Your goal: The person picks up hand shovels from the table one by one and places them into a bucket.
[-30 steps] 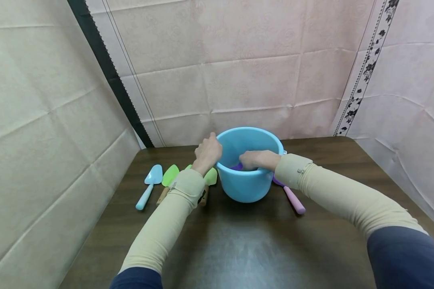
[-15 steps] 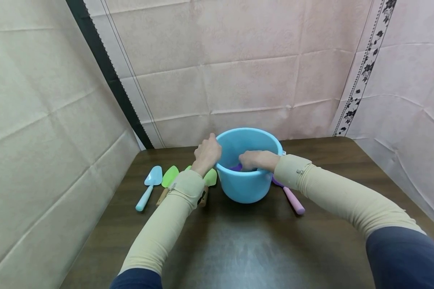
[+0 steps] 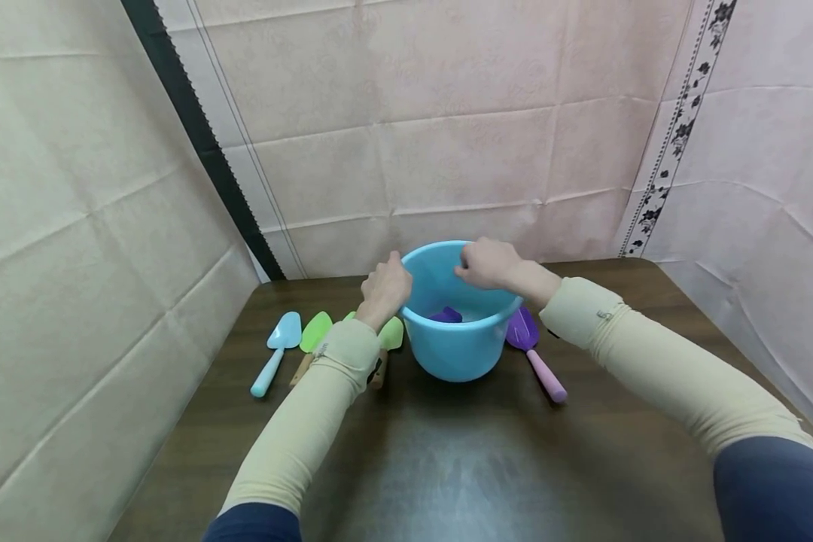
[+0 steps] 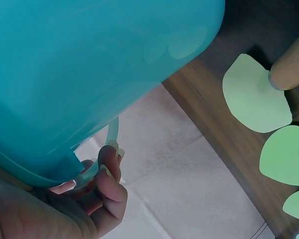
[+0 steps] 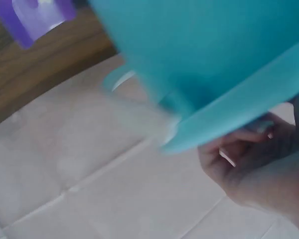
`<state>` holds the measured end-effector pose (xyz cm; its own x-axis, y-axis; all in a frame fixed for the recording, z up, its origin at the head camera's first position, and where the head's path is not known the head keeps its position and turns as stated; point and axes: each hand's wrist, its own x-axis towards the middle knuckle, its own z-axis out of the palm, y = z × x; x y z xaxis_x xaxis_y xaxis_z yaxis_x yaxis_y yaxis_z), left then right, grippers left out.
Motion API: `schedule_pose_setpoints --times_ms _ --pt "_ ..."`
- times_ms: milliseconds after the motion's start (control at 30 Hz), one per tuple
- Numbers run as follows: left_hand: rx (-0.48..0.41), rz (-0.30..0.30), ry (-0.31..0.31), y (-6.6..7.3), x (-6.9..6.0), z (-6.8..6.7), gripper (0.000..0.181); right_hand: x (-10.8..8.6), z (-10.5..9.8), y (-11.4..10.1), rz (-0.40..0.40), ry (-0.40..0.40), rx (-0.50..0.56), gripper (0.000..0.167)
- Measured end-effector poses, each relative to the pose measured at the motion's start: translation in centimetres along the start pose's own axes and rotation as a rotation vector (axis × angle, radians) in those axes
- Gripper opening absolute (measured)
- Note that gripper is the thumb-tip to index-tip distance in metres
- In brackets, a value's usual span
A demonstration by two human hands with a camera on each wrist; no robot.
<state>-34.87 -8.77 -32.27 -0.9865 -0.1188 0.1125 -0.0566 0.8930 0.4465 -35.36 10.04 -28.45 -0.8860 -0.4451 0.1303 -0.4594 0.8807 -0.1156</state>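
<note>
The light blue bucket (image 3: 457, 354) stands upright on the table. My left hand (image 3: 387, 288) grips it at the left rim; in the left wrist view the curled fingers are round its pale blue handle (image 4: 113, 130). Over the bucket's opening is my right hand (image 3: 491, 265), fingers loosely curled, with nothing seen in it. The right wrist view has that hand (image 5: 249, 159) beside the rim, partly hidden by it. Inside the bucket lies a purple piece (image 3: 447, 315), probably a shovel blade; the rest of it is hidden.
Right of the bucket lies a purple shovel (image 3: 523, 329) with a pink-lilac handle. On the left are a light blue trowel (image 3: 285, 331) and several green trowels (image 3: 316, 331), partly behind my left arm. Cloth (image 3: 461, 165) hangs behind the dark wooden table (image 3: 447, 459).
My right hand has risen out of the bucket to above its opening, leaving the purple piece inside. The shovel outside is now less covered. My left hand stays at the rim.
</note>
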Motion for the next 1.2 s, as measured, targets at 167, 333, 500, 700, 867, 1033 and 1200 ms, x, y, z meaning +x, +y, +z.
schedule_pose_setpoints --times_ms 167,333,500,700,867,1033,1200 --pt "0.006 -0.006 -0.003 0.0 0.2 0.0 0.031 -0.7 -0.3 2.7 0.059 0.230 0.062 0.032" --pt "0.002 0.002 -0.004 0.1 0.0 0.1 0.029 -1.7 0.0 5.8 0.146 0.379 0.110 0.025" --pt "0.000 0.002 -0.005 0.2 -0.1 0.1 0.029 -3.4 1.2 8.4 0.223 0.428 0.132 0.021" --pt "0.011 -0.005 -0.005 0.2 -0.1 -0.1 0.030 -6.0 4.4 10.2 0.280 0.244 0.129 0.018" --pt "0.022 -0.012 -0.002 0.2 0.0 0.0 0.030 -7.9 7.5 10.2 0.286 0.023 0.101 0.023" --pt "0.019 -0.016 0.009 0.3 0.0 0.1 0.031 -9.4 9.8 9.6 0.273 -0.113 0.105 0.035" --pt "0.013 -0.020 0.013 0.3 -0.1 0.1 0.031 -10.2 11.2 9.0 0.286 -0.174 0.097 0.040"
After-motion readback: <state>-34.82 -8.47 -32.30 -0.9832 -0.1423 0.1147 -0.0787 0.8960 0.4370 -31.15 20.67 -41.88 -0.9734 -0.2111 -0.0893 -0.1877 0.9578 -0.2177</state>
